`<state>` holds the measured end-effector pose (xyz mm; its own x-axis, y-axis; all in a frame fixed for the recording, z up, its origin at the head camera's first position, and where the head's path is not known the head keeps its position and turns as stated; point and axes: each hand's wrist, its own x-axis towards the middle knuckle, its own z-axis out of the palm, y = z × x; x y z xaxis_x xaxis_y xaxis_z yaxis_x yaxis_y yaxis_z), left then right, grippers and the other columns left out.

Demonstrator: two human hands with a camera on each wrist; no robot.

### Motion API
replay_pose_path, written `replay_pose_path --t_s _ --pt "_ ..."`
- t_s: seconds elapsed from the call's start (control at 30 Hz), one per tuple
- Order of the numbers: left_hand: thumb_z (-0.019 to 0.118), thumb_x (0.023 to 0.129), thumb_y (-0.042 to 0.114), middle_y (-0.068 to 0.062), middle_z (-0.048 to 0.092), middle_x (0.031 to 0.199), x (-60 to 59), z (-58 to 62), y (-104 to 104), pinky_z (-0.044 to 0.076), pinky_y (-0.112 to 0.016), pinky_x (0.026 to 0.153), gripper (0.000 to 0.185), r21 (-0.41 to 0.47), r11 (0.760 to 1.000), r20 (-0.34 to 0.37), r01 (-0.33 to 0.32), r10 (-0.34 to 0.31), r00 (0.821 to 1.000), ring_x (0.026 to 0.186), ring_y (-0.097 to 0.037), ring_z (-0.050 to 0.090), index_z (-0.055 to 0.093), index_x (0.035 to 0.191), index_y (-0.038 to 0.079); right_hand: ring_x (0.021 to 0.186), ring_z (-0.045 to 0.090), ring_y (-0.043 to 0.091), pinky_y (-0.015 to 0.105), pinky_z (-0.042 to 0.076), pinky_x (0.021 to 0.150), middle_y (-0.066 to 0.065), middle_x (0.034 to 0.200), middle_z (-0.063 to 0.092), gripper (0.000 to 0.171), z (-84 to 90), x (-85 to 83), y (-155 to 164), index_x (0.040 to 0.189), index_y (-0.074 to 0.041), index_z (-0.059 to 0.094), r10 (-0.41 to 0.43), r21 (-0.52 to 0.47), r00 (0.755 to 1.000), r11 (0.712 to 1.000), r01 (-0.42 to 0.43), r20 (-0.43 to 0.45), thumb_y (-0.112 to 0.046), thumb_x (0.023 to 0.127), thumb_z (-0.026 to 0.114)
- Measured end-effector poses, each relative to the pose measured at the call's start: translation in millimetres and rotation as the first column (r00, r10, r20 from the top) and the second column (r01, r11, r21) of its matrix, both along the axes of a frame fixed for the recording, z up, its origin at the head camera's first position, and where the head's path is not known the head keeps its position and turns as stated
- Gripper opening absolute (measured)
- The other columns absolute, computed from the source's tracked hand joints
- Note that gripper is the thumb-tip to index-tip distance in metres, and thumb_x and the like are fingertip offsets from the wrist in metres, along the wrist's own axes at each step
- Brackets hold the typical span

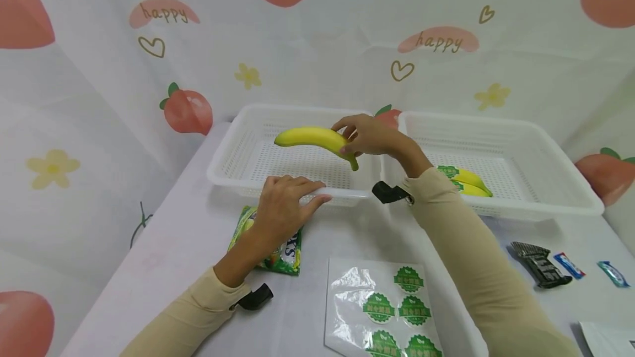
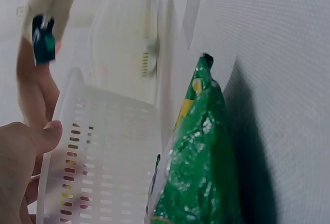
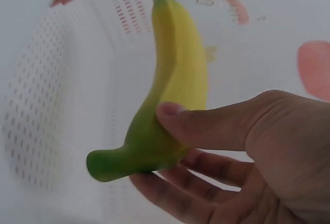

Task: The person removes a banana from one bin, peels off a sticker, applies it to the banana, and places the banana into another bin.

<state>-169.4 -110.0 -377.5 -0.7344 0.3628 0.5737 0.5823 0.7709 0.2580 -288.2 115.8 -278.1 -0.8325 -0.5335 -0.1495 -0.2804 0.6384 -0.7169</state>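
My right hand (image 1: pixel 372 135) holds a yellow banana (image 1: pixel 312 136) near its green stem, above the left white basket (image 1: pixel 233 185). In the right wrist view the thumb presses one side of the banana (image 3: pixel 180 74) and the fingers lie under it. My left hand (image 1: pixel 285 203) grips the front rim of that same basket; in the left wrist view its thumb (image 2: pixel 49 136) is on the near side of the wall. Under the left forearm lies a green snack bag (image 1: pixel 290 252), partly hidden. Two bananas with green stickers (image 1: pixel 468 180) rest in the right white basket (image 1: pixel 545 197).
A sheet of round green stickers (image 1: pixel 379 307) lies at the table's front middle. To the right are a black wrapped packet (image 1: pixel 541 266), a small blue-and-red packet (image 1: pixel 569 265) and a blue-green one (image 1: pixel 613 274). A white item (image 1: pixel 607 337) sits at the lower right. A printed curtain (image 1: pixel 317 48) hangs behind.
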Motion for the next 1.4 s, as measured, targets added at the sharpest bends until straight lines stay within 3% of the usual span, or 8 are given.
replay_pose_path --t_s 0.2,0.3,0.47,0.63,0.8,1.0,1.4 --pt "0.083 0.091 0.041 -0.001 0.082 0.109 -1.9 -0.2 -3.6 0.048 -0.048 0.082 0.034 -0.002 1.000 -0.029 -0.008 0.008 1.000 0.091 -0.026 0.074 0.083 0.116 0.018 0.124 0.064 0.031 0.052 0.051 0.104 0.012 0.127 0.070 0.055 9.6 33.3 29.6 0.146 -0.013 0.062 0.007 -0.036 0.975 0.999 -0.015 -0.221 -0.012 0.094 0.080" --pt "0.084 0.091 0.040 -0.001 0.082 0.108 -2.5 -0.7 -5.3 0.049 -0.049 0.082 0.033 0.007 1.000 -0.042 -0.008 0.008 0.999 0.092 -0.027 0.074 0.083 0.116 0.018 0.122 0.065 0.029 0.053 0.052 0.102 0.008 0.124 0.072 0.056 11.9 53.6 41.9 0.146 -0.013 0.063 0.006 -0.057 0.959 0.998 -0.023 -0.284 -0.012 0.094 0.082" --pt "0.083 0.091 0.041 -0.001 0.082 0.108 -1.7 -1.4 -6.7 0.048 -0.050 0.084 0.032 0.022 1.000 -0.044 -0.011 0.012 0.999 0.093 -0.026 0.074 0.084 0.115 0.020 0.114 0.065 0.022 0.044 0.058 0.096 0.006 0.119 0.071 0.054 8.7 86.1 62.7 0.144 -0.013 0.064 0.012 -0.099 0.955 0.994 -0.043 -0.295 -0.007 0.093 0.082" --pt "0.084 0.091 0.038 -0.002 0.081 0.102 -0.7 -1.5 -8.5 0.048 -0.048 0.084 0.031 0.035 0.999 -0.023 -0.014 0.015 1.000 0.090 -0.025 0.073 0.084 0.110 0.014 0.110 0.064 0.018 0.028 0.060 0.086 0.003 0.118 0.069 0.055 -3.0 115.6 81.9 0.142 -0.012 0.064 0.021 -0.115 0.965 0.992 -0.053 -0.261 -0.007 0.091 0.084" --pt "0.085 0.092 0.032 -0.001 0.082 0.107 -0.1 0.1 -10.0 0.048 -0.048 0.084 0.028 0.025 1.000 -0.030 -0.010 0.010 0.999 0.093 -0.025 0.074 0.083 0.117 0.018 0.104 0.066 0.018 0.029 0.062 0.081 0.004 0.117 0.068 0.053 -25.3 138.1 96.6 0.141 -0.009 0.064 0.049 -0.143 0.977 0.987 -0.080 -0.209 -0.005 0.092 0.082" --pt "0.086 0.090 0.037 0.000 0.082 0.105 -0.9 1.3 -10.1 0.049 -0.051 0.084 0.032 0.026 1.000 -0.059 -0.008 0.009 0.998 0.091 -0.026 0.074 0.084 0.115 0.018 0.107 0.064 0.014 0.029 0.062 0.082 0.001 0.118 0.068 0.052 -51.6 149.0 107.5 0.142 -0.008 0.064 0.048 -0.121 0.984 0.990 -0.070 -0.174 -0.005 0.092 0.081" --pt "0.082 0.093 0.037 -0.001 0.082 0.107 1.0 3.1 -11.0 0.049 -0.053 0.088 0.031 0.020 1.000 -0.037 -0.002 0.003 0.999 0.096 -0.028 0.075 0.083 0.118 0.018 0.111 0.066 0.021 0.032 0.060 0.086 0.000 0.121 0.071 0.052 -91.0 146.6 118.7 0.141 -0.009 0.066 -0.004 -0.025 0.982 1.000 -0.001 -0.189 -0.007 0.091 0.082"
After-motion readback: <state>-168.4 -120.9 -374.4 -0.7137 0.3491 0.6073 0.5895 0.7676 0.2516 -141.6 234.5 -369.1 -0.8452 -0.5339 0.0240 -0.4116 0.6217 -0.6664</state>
